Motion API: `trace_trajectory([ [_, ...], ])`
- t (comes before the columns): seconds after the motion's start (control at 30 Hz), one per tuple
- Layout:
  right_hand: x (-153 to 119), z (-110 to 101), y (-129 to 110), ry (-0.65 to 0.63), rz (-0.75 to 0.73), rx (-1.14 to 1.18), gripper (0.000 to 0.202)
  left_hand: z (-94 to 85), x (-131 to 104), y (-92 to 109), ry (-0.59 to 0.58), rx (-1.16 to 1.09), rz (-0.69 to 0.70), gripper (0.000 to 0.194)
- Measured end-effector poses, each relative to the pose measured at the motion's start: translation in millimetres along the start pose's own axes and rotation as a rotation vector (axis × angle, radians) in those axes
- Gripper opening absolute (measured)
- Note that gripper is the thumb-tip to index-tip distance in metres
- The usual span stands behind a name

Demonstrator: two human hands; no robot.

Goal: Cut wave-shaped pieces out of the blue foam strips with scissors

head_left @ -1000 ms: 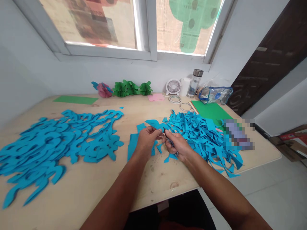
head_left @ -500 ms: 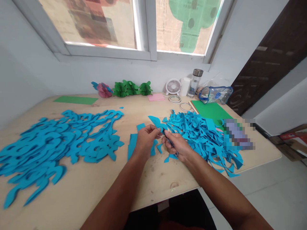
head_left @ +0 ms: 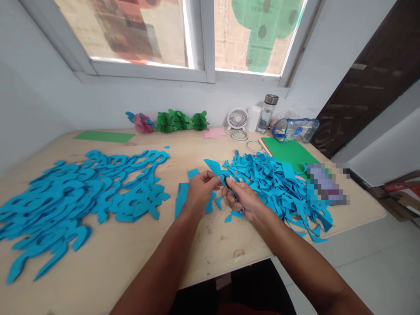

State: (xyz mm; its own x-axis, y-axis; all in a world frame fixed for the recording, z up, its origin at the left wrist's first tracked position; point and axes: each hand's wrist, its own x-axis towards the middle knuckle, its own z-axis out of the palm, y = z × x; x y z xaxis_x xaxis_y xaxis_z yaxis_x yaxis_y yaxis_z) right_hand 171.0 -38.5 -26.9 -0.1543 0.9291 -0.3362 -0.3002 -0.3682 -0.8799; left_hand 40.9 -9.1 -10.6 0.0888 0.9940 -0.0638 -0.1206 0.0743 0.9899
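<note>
My left hand (head_left: 201, 188) pinches a piece of blue paper (head_left: 214, 166) whose pointed, leaf-like end sticks up past the fingertips. In my right hand (head_left: 243, 199) are dark-handled scissors (head_left: 233, 193), their blades meeting the paper close to the left fingers. Most of the blades is hidden by the fingers and paper. Beneath my left hand lie blue paper sheets (head_left: 181, 197). A heap of blue paper scraps (head_left: 269, 175) spreads just beyond and right of my right hand. To the left, many blue cut-out shapes with curved holes (head_left: 75, 188) lie in an overlapping pile.
Along the wall stand green paper figures (head_left: 179, 120), a pink paper figure (head_left: 143, 124), a small white fan (head_left: 237, 118), a glass bottle (head_left: 267, 113) and a clear pouch (head_left: 297, 130). Tape rolls (head_left: 239, 135) and green sheets (head_left: 288, 151) lie nearer. The table's front edge (head_left: 229, 267) is close to me.
The scissors have shifted slightly against the blue paper, and the paper's pointed end has tilted a little. Both hands stay in nearly the same place; the piles look the same.
</note>
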Motion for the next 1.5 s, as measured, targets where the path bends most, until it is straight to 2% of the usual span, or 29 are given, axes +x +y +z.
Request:
trace_trajectory([
  [0.2,1.2,-2.2,2.1,-0.015,-0.006,0.006,0.049,-0.8,1.6,-2.9,0.009,-0.030,0.003,0.017],
  [0.67,-0.1,0.8,3.3,-0.037,0.015,0.024,0.046,0.2,6.7,-9.8,0.080,-0.095,0.008,0.020],
  [0.93,-0.5,-0.3,2.1,-0.050,0.017,0.035,0.047,2.1,1.9,-2.7,0.045,-0.081,0.016,0.019],
  [1.2,0.8,-1.9,2.9,-0.056,0.007,0.054,0.048,1.9,0.2,-3.7,0.009,-0.061,0.028,0.019],
  [1.5,1.4,-1.5,3.6,-0.054,0.000,0.053,0.047,3.1,3.1,-6.2,0.051,-0.084,0.029,0.020],
])
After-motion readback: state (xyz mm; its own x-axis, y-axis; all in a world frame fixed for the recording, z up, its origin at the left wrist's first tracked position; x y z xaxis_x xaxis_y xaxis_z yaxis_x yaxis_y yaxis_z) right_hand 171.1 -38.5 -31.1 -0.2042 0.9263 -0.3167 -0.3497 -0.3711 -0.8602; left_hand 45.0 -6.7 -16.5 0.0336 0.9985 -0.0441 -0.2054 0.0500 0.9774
